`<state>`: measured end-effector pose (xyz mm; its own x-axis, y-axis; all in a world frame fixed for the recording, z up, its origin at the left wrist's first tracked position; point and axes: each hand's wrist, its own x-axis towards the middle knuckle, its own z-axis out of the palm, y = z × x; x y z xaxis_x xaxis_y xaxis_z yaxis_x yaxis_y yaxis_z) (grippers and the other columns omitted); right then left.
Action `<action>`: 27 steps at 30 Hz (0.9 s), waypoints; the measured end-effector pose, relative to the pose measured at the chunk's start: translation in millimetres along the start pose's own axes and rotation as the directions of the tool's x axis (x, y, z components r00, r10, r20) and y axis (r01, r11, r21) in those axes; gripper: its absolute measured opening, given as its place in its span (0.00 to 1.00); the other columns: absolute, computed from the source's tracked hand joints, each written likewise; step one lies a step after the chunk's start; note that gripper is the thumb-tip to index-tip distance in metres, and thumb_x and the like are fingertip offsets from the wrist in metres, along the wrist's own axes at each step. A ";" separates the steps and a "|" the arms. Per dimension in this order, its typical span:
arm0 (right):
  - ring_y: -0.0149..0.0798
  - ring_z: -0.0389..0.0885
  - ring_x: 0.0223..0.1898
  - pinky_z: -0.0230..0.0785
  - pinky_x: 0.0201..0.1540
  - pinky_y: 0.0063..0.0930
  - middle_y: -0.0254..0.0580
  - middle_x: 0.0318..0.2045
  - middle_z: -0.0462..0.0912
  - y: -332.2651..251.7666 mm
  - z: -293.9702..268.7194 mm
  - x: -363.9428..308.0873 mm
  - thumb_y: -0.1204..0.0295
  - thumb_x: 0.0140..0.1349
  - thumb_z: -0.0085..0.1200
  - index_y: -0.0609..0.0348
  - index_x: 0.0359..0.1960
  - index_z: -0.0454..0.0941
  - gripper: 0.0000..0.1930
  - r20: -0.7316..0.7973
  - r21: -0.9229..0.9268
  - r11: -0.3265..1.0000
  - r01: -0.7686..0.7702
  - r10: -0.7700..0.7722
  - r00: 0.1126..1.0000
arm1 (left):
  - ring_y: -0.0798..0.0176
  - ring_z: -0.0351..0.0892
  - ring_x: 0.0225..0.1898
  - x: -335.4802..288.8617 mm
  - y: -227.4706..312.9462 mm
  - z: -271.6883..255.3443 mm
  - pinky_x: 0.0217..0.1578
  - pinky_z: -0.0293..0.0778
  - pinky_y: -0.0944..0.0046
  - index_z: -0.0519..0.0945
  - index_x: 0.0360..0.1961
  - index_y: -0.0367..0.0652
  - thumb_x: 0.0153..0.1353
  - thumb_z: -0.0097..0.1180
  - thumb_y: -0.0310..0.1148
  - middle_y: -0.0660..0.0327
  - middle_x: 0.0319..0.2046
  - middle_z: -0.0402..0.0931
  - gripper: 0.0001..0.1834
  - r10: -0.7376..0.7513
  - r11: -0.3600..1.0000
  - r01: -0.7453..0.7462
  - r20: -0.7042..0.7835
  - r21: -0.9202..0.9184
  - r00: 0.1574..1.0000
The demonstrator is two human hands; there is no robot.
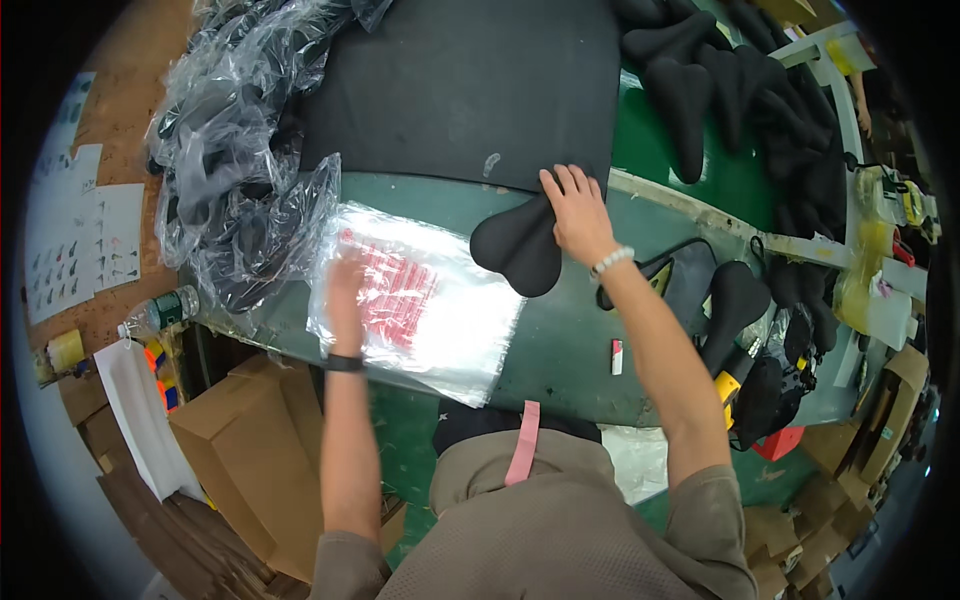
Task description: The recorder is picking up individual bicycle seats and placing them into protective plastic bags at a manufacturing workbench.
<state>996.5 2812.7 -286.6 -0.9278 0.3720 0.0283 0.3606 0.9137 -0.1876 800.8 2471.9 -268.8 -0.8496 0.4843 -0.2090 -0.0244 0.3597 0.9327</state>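
Note:
A black bicycle saddle (521,248) lies on the green worktable, its wide end toward me. My right hand (580,215) is closed over its narrow end, which the hand partly hides. To the left is a stack of clear plastic bags (455,330) with red print, shining in the light. My left hand (345,290) is over the left part of this stack. Motion smears its fingers, so I cannot make out their shape or whether they touch a bag. A dark band sits on the left wrist and a pale beaded bracelet on the right.
Bagged saddles (235,170) pile up at the left. A black mat (460,90) covers the far middle. More bare saddles (740,95) lie heaped at the far right. A lighter (617,356) and a yellow tool (727,388) rest nearby. Cardboard boxes (245,440) stand below left.

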 end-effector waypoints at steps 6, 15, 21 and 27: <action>0.48 0.68 0.60 0.57 0.66 0.46 0.45 0.52 0.74 30.0 31.3 2.5 0.69 0.49 0.62 0.55 0.56 0.72 0.29 0.079 -0.192 0.948 0.252 -0.241 0.967 | 0.47 0.75 0.37 -100.9 -54.6 113.7 0.41 0.73 0.50 0.78 0.34 0.40 0.51 0.70 0.39 0.53 0.30 0.73 0.17 0.040 0.722 -0.305 0.403 0.620 0.914; 0.40 0.82 0.42 0.74 0.47 0.33 0.47 0.48 0.78 -1.1 -1.0 -170.7 0.67 0.54 0.65 0.65 0.66 0.60 0.39 0.658 0.696 0.087 -0.713 0.319 0.682 | 0.49 0.79 0.34 -96.8 -42.8 94.1 0.38 0.74 0.56 0.80 0.36 0.37 0.66 0.53 0.34 0.51 0.32 0.80 0.10 -0.182 0.900 -0.010 0.397 0.435 0.899; 0.34 0.82 0.36 0.76 0.38 0.24 0.46 0.48 0.78 -65.9 -32.6 -218.8 0.76 0.57 0.59 0.65 0.69 0.56 0.37 0.748 0.654 -0.542 -0.528 0.359 0.558 | 0.61 0.77 0.29 -97.5 -74.2 109.5 0.34 0.72 0.63 0.78 0.37 0.36 0.66 0.53 0.34 0.55 0.26 0.77 0.11 -0.344 0.926 0.284 0.244 0.250 0.907; 0.36 0.73 0.57 0.66 0.59 0.27 0.48 0.61 0.71 -105.9 -61.2 -224.3 0.79 0.50 0.62 0.67 0.73 0.46 0.50 0.399 0.873 0.070 -0.483 0.467 0.789 | 0.55 0.79 0.31 -98.4 -53.8 132.4 0.35 0.73 0.59 0.79 0.38 0.37 0.66 0.53 0.35 0.52 0.28 0.78 0.11 -0.235 0.958 0.160 0.330 0.238 0.914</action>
<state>1172.2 2642.5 -212.9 -0.6018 0.6550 -0.4570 0.3893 -0.2590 -0.8839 955.5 2510.5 -337.3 -0.5974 0.6215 -0.5068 -0.0334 0.6121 0.7901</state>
